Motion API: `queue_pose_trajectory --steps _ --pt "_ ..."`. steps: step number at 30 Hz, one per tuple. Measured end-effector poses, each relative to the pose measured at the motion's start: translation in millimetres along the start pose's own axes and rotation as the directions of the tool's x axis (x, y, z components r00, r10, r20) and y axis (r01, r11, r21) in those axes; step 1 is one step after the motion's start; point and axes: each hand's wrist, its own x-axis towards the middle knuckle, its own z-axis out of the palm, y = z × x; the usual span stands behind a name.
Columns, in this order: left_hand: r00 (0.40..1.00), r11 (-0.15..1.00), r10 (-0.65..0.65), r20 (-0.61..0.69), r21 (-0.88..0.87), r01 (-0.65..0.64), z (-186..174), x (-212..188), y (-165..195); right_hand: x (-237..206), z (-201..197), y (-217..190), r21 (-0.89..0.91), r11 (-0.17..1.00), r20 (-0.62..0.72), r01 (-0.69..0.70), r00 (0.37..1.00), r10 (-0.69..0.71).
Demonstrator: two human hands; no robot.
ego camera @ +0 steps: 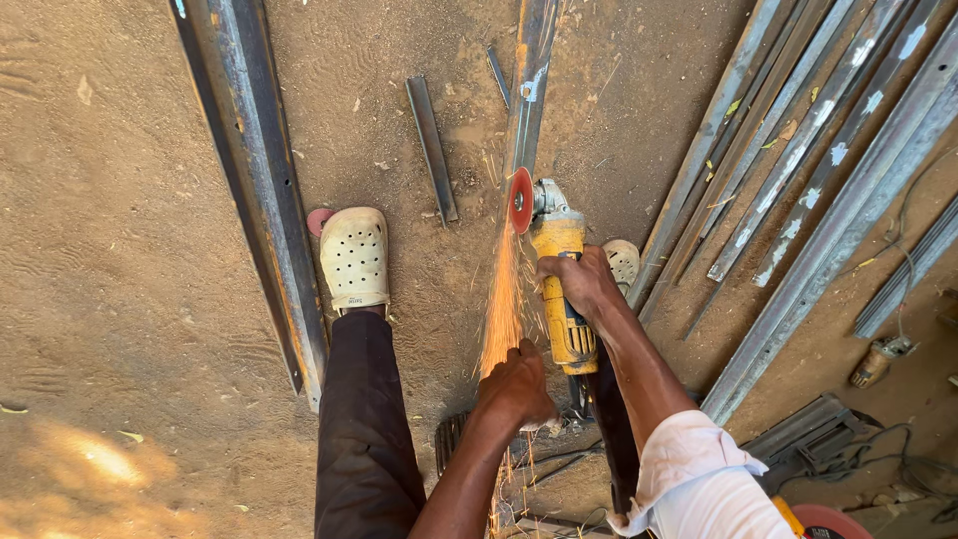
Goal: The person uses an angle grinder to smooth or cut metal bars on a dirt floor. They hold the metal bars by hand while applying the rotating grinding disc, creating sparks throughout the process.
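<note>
I see the right hand (579, 282) with its grip closed around the body of the yellow handheld angle grinder (561, 289), which sits near the middle of the sandy dirt floor (120, 250). The grinder's red abrasive disc (520, 201) meets the long grey steel bar (529, 90) that runs toward the top edge of the floor. A stream of orange sparks (502, 299) runs from the disc back toward the left hand (517, 384). The left hand rests low on the same bar line, fingers curled downward; I cannot tell what its grip encloses. A cream perforated clog (353, 257) stands left of the disc, beside a long rusted steel angle section (254, 170) lying along the floor's left half. A short flat grey steel offcut (431, 147) lies between that section and the bar. A bundle of grey steel angle lengths (808, 160) fills the top right corner.
</note>
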Motion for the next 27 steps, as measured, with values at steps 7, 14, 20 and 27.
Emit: queue_pose_trajectory --steps 7,14,20,27 --pt "1.0 0.998 0.016 -0.01 0.067 -0.016 -1 -5 -1 -2 1 -2 0.011 1.0 -0.002 -0.011 1.0 0.011" --pt "1.0 0.998 0.013 -0.018 0.068 -0.012 0 -1 -3 -3 0 -6 0.018 1.0 -0.014 -0.011 1.0 0.011" --pt "0.999 0.996 0.021 -0.03 0.083 -0.019 3 2 -5 -5 -1 -10 0.069 0.997 0.001 0.018 1.0 -0.018" --pt "0.999 0.998 0.024 -0.035 0.062 -0.022 5 3 -7 -6 0 -13 0.035 0.999 -0.01 0.01 1.0 -0.009"
